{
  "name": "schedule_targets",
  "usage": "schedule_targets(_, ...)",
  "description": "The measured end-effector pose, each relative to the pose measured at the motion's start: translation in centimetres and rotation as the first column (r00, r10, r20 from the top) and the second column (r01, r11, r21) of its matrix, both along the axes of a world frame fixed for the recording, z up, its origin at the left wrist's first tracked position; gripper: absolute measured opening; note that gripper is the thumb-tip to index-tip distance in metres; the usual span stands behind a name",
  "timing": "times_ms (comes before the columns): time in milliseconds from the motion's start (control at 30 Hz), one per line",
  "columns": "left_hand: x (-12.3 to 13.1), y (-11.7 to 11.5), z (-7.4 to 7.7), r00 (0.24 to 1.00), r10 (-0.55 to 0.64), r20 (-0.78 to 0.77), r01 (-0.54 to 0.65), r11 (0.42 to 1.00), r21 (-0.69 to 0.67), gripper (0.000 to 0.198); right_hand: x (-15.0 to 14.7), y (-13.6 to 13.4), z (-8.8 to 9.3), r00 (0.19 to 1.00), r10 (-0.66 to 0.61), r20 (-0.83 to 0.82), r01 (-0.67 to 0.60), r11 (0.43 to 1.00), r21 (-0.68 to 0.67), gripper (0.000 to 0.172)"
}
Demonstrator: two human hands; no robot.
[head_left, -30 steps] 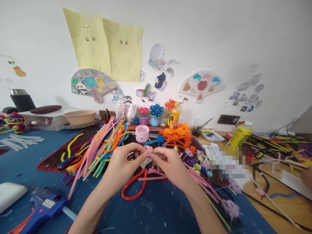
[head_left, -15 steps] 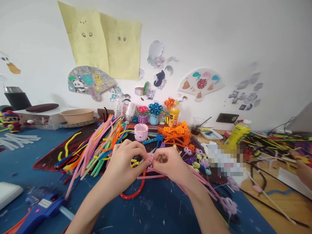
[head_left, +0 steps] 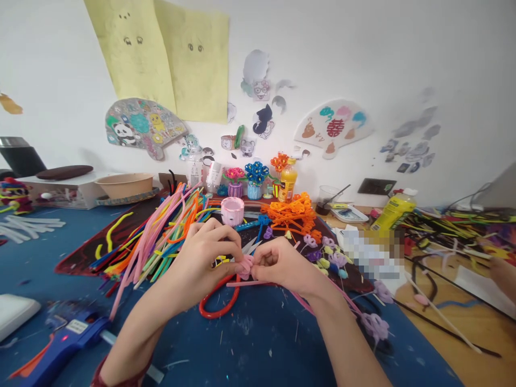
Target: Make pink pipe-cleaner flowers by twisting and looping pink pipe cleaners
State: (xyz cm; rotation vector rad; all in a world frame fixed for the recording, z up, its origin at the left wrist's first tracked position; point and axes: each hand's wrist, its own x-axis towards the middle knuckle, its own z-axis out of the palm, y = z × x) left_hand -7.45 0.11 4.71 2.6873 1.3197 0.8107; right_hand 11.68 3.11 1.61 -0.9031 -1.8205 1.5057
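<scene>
Between my two hands is a small pink pipe-cleaner flower made of loops. My left hand pinches it from the left with thumb and fingertips. From the right, my right hand closes its thumb and forefinger on the same flower. A straight pink pipe cleaner juts out leftward below my right hand. Just under the hands lies a pair of scissors with red handles, its blades partly hidden behind my fingers. Beyond them stands a small pink pot.
Left lies a heap of coloured pipe cleaners; nearer is a blue glue gun with a lit red light. Orange pipe-cleaner flowers and purple ones lie to the right. A yellow bottle stands further right. Another person's hand shows at the right edge.
The pink flower has turned in my fingers and shows more of its loops. My hands stay close together around it. The whole view has shifted slightly.
</scene>
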Motion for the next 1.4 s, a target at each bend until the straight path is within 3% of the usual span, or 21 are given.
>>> schedule_targets(167, -0.5, 0.4, -0.3, 0.976, 0.029, 0.214, -0.022, 0.999, -0.035, 0.007, -0.4, 0.0, 0.1, 0.993, -0.090, -0.076, 0.096, 0.992, 0.083, 0.008)
schedule_targets(300, -0.3, 0.3, -0.5, 0.933, 0.064, 0.355, -0.090, 0.994, 0.058, 0.009, -0.9, 0.3, -0.2, 0.969, -0.201, -0.143, 0.225, 0.959, 0.173, 0.013)
schedule_targets(500, 0.5, -0.1, -1.1, 0.971, 0.061, 0.232, -0.133, 0.941, 0.310, 0.008, -1.2, 0.4, -0.5, 0.948, -0.288, -0.134, 0.318, 0.862, 0.394, 0.010)
schedule_targets(700, 0.3, 0.1, -0.9, 0.999, 0.038, 0.038, -0.045, 0.977, 0.208, 0.019, -0.9, 0.2, -0.2, 0.946, -0.322, -0.046, 0.271, 0.700, 0.661, 0.017)
schedule_targets(967, -0.1, 1.1, 0.4, 0.987, -0.144, -0.067, 0.149, 0.984, 0.092, 0.024, -0.1, 1.0, -0.5, 0.968, -0.249, 0.004, 0.175, 0.691, 0.702, 0.016)
schedule_targets(1233, 0.6, 2.3, 2.6, 0.975, -0.202, -0.090, 0.206, 0.978, 0.038, 0.027, 0.5, 1.7, -0.7, 0.975, -0.223, 0.000, 0.162, 0.709, 0.687, 0.013)
schedule_targets(1400, 1.2, 3.1, 2.5, 0.970, -0.226, -0.088, 0.233, 0.969, 0.079, 0.027, 0.7, 2.0, -0.8, 0.971, -0.238, -0.026, 0.192, 0.707, 0.681, 0.013)
